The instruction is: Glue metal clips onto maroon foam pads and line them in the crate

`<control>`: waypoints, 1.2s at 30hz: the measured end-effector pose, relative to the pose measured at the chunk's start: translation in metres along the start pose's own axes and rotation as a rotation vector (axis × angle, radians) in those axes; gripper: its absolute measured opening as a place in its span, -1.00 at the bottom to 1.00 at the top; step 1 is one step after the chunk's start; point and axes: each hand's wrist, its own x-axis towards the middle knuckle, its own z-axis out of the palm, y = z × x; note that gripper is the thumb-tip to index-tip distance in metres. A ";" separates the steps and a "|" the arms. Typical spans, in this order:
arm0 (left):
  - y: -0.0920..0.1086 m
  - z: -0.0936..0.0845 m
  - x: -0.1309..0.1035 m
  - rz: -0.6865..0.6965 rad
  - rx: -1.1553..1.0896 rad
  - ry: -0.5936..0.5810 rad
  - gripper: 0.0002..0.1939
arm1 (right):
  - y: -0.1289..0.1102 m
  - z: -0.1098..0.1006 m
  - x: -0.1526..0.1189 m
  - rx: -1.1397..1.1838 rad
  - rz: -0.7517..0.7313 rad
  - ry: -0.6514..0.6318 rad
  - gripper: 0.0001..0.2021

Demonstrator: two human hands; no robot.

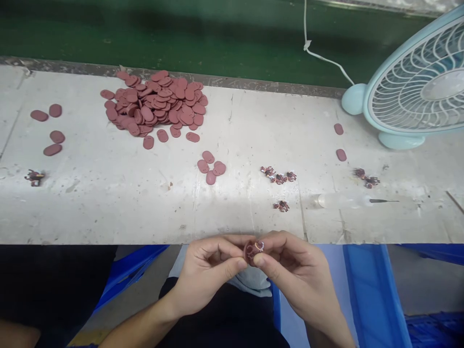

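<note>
Over the table's (232,217) near edge, the left hand (208,273) pinches a disc (247,255) and the right hand (299,275) a figure (256,247) against it, joining apparently unfinished, while four figures (278,179), four discs (210,178) and a pile (155,104) lie apart.

No txt, labels, brands, nos. or signs legible; same for fan (444,85), 2 o'clock.
</note>
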 end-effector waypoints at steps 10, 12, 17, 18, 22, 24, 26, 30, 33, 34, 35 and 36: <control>-0.005 0.000 -0.002 0.039 0.030 0.021 -0.93 | 0.008 0.002 0.001 0.068 -0.016 0.011 -0.94; -0.006 0.002 -0.002 0.057 0.054 0.029 -0.93 | 0.009 0.002 0.002 0.088 -0.021 0.021 -0.93; -0.007 0.001 -0.004 0.160 0.217 0.032 -0.93 | 0.015 0.001 0.002 0.175 -0.050 0.027 -0.94; -0.005 -0.002 -0.002 0.214 0.289 0.024 -0.91 | 0.017 -0.001 0.002 0.211 -0.061 0.031 -0.94; 0.015 -0.027 0.024 0.656 0.926 0.128 -0.69 | 0.031 -0.021 -0.001 0.312 -0.106 0.163 -0.92; 0.028 -0.043 0.042 0.823 1.374 0.211 -0.64 | 0.038 -0.037 -0.005 0.295 -0.115 0.271 -0.91; 0.036 -0.055 0.055 0.838 1.683 0.191 -0.63 | 0.043 -0.052 -0.011 0.268 -0.114 0.355 -0.89; 0.036 -0.067 0.049 0.838 1.901 0.047 -0.59 | 0.055 -0.080 -0.032 0.227 -0.074 0.493 -0.85; 0.035 -0.069 0.034 0.877 1.899 -0.074 -0.56 | 0.074 -0.107 -0.053 0.179 -0.039 0.672 -0.79; 0.035 -0.070 0.032 0.868 1.892 -0.091 -0.58 | 0.082 -0.118 -0.060 0.149 -0.037 0.744 -0.77; 0.037 -0.070 0.031 0.859 1.885 -0.088 -0.62 | 0.092 -0.128 -0.067 0.113 -0.038 0.815 -0.74; 0.038 -0.069 0.031 0.848 1.878 -0.082 -0.67 | 0.103 -0.139 -0.073 0.073 -0.040 0.879 -0.72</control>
